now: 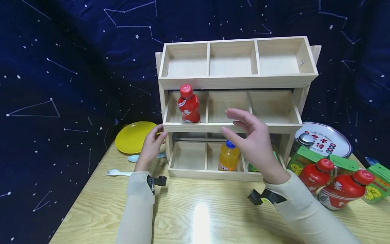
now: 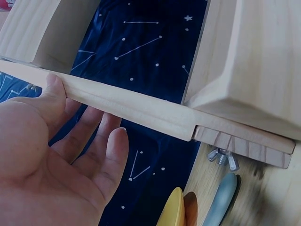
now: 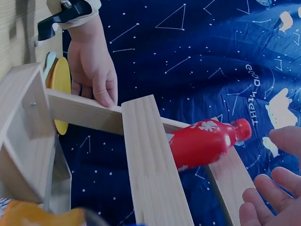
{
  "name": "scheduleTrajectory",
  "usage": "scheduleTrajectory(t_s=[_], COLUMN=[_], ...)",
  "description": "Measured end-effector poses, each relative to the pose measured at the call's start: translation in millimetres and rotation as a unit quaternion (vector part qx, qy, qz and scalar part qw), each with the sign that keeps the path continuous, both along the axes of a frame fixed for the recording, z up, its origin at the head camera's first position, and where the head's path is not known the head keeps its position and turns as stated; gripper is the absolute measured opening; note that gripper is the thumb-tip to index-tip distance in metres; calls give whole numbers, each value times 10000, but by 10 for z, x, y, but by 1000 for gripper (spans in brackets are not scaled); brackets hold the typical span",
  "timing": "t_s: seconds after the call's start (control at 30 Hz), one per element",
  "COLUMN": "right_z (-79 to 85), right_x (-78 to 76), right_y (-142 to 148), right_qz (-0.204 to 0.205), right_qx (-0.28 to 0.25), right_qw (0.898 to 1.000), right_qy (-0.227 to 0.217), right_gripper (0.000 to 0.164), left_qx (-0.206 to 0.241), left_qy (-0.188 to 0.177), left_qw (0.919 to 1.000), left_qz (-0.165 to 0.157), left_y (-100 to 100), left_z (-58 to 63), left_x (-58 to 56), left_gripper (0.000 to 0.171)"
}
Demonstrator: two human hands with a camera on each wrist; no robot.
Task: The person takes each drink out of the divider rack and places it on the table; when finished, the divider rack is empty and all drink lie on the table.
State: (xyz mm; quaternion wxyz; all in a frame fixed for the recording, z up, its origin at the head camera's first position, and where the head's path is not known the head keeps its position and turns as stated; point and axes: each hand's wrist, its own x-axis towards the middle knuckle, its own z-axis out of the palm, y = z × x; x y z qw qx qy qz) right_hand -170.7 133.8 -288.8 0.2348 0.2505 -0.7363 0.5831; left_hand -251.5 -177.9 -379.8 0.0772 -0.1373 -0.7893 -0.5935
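Observation:
A three-tier wooden rack (image 1: 237, 82) stands on the table, each tier split into compartments. My left hand (image 1: 151, 144) grips its left upright, thumb on one side and fingers behind, as the left wrist view shows on the wooden post (image 2: 127, 103). A red bottle (image 1: 190, 108) stands in the middle tier's left compartment. My right hand (image 1: 254, 142) is raised before the middle tier, fingers spread and holding nothing. An orange drink bottle (image 1: 228, 157) with a blue cap sits in the bottom middle compartment. Beside it a green item (image 1: 253, 167) is mostly hidden by my right hand.
Right of the rack are two red bottles (image 1: 345, 189), several green boxes (image 1: 377, 183), a metal-lidded shaker (image 1: 304, 140) and a white plate (image 1: 338, 135) with red characters. On the left lie a yellow plate (image 1: 134, 135), a blue spoon (image 1: 133, 158) and a white fork (image 1: 117, 173).

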Motion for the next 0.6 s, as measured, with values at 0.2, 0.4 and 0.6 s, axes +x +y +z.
scheduleTrajectory(t_s=[0.2, 0.4, 0.6], right_z=[170, 368, 489], right_x=[-271, -485, -607], right_y=[-264, -540, -777], right_qz=[183, 238, 425], right_qx=[103, 222, 213], right_qw=[9998, 9992, 9982], right_qy=[-49, -225, -371], right_gripper=[45, 51, 57], left_qx=[-70, -67, -5], left_qy=[-11, -61, -82], left_qw=[10000, 10000, 10000], left_qz=[7, 28, 46], left_y=[19, 11, 23], left_z=[60, 50, 29], left_x=[25, 19, 21], left_gripper=[42, 42, 41])
